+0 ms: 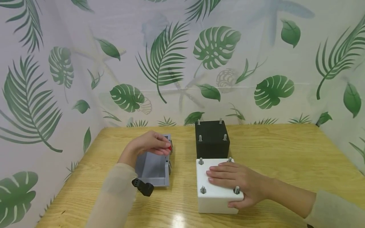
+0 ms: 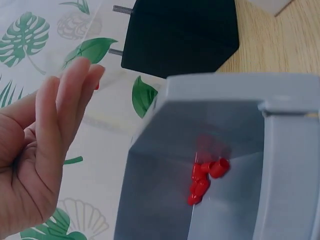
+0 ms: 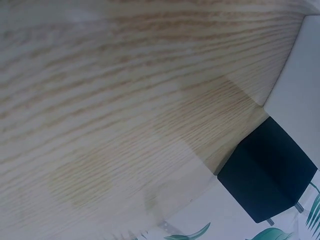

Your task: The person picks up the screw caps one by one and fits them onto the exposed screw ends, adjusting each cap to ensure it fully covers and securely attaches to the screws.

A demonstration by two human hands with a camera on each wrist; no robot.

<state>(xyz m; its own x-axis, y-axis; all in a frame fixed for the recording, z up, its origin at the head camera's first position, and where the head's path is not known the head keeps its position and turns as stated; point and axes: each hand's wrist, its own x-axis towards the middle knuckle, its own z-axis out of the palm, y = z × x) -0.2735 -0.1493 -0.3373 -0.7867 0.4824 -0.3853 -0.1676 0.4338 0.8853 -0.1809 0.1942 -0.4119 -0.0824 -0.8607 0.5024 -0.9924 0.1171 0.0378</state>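
My left hand pinches a small red cap between thumb and fingertips, above the grey bin. In the left wrist view the hand mostly hides that cap, and several red caps lie together on the bin's floor. My right hand rests on a white block, its fingers straight across the top and the thumb against the near side. Threaded metal studs stick up at the block's corners; none visibly wears a cap. The right hand itself does not show in the right wrist view.
Behind the white block, close against it, stands a black block with upright metal studs at its corners. Both blocks and the bin stand on a wood-grain table. A leaf-patterned cloth hangs behind and along the sides.
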